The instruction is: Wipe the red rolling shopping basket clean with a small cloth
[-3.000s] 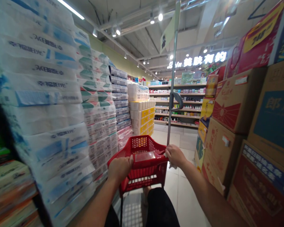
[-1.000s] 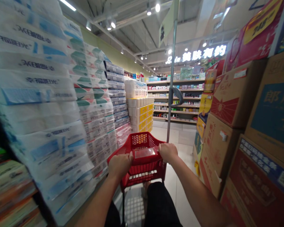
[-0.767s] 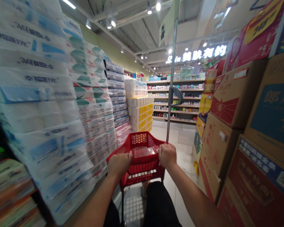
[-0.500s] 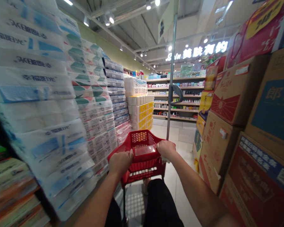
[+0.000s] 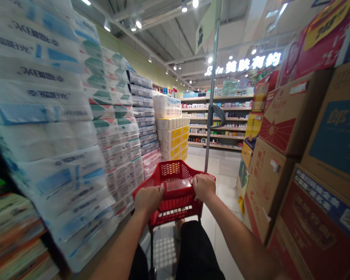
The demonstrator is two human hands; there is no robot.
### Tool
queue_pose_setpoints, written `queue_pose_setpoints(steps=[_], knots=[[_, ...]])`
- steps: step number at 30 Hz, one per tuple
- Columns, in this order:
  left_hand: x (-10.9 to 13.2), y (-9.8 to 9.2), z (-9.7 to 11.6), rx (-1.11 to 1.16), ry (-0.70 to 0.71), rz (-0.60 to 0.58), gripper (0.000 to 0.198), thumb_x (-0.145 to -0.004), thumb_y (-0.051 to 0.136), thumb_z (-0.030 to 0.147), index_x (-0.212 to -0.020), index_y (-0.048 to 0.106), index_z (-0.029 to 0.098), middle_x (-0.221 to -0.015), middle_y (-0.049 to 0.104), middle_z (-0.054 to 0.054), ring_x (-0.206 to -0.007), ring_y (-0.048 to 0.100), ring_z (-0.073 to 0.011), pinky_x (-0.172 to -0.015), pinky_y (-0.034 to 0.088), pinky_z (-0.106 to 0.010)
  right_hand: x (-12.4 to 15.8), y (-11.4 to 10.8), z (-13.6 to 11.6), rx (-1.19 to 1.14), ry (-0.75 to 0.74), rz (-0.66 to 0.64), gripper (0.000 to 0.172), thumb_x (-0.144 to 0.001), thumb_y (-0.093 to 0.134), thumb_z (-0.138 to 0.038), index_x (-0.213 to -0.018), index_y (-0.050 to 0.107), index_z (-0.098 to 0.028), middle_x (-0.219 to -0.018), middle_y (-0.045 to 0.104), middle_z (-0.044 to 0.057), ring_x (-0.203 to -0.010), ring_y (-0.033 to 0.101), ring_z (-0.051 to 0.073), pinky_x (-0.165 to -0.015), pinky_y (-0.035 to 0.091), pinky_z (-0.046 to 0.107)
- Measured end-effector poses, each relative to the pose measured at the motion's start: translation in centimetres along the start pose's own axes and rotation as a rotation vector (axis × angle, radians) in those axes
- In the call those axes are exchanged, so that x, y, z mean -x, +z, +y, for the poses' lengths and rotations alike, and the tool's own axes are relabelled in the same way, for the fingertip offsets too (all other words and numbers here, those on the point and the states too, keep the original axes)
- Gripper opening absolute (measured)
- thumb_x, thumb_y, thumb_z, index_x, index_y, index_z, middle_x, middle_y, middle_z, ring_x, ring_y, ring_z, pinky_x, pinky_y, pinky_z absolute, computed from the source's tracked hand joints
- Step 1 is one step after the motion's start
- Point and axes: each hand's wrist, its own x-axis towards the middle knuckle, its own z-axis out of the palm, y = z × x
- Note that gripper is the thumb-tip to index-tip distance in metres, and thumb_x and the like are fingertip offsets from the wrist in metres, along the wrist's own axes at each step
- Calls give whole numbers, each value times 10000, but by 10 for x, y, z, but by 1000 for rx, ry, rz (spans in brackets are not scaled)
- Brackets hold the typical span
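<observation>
A small red plastic shopping cart (image 5: 175, 212) stands right in front of me, with perforated basket walls and a tall grey pole (image 5: 214, 74) rising from its right side. My left hand (image 5: 149, 200) is wrapped round the left part of its handle, thumb on top. Round the right part of the handle my right hand (image 5: 204, 187) is closed. A clear-covered panel (image 5: 178, 185) shows on the handle between the two hands. The palms and most fingertips are hidden. My dark-trousered leg (image 5: 200, 251) shows below the cart.
Tall stacks of wrapped paper packs (image 5: 61, 155) line the left side. Cardboard cartons (image 5: 280, 120) are piled along the right. Pale floor tiles (image 5: 221, 167) run between them toward shelves of small goods (image 5: 230, 120) under a lit sign (image 5: 252, 62).
Both hands keep their hold on the cart handle, the right one shifting slightly. My foot beneath the cart has moved a little, and the side stacks differ only slightly in view.
</observation>
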Motion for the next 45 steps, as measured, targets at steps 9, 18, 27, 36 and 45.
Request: queue_pose_setpoints(steps=[9, 18, 27, 36, 45], knots=[[-2, -3, 8, 21, -83, -16, 694, -971, 128, 457, -835, 743, 166, -826, 744, -161, -807, 707, -296, -714, 486, -401, -8, 6, 3, 0, -19, -12, 358, -953, 373, -259, -742, 652, -185, -787, 685, 64, -777, 606, 186, -793, 354, 319], [-1, -4, 3, 3, -56, -47, 677, -971, 122, 430, -901, 735, 152, -859, 740, -163, -829, 702, -301, -719, 477, -395, 1, 11, -4, 10, -7, 59, 317, -952, 372, -248, -805, 643, -177, -851, 676, 77, -853, 597, 204, -833, 362, 340], [0, -3, 5, 40, -88, -39, 697, -968, 125, 467, -888, 742, 155, -872, 740, -173, -845, 700, -287, -762, 470, -400, -26, 1, -2, 72, -72, -240, 324, -943, 409, -248, -774, 676, -178, -827, 707, 84, -779, 644, 204, -699, 380, 308], [-2, -2, 1, 57, -69, -65, 686, -969, 131, 474, -897, 739, 164, -904, 742, -162, -880, 698, -278, -804, 471, -396, 6, 14, -8, -47, -35, 174, 289, -942, 386, -244, -793, 625, -178, -813, 659, 66, -814, 580, 196, -814, 352, 332], [-1, -9, 4, 94, -108, -107, 692, -964, 139, 497, -910, 743, 162, -921, 740, -163, -911, 692, -291, -822, 466, -396, -24, -4, -15, -31, 71, -240, 401, -979, 321, -278, -844, 686, -179, -882, 703, 102, -809, 651, 213, -739, 424, 326]])
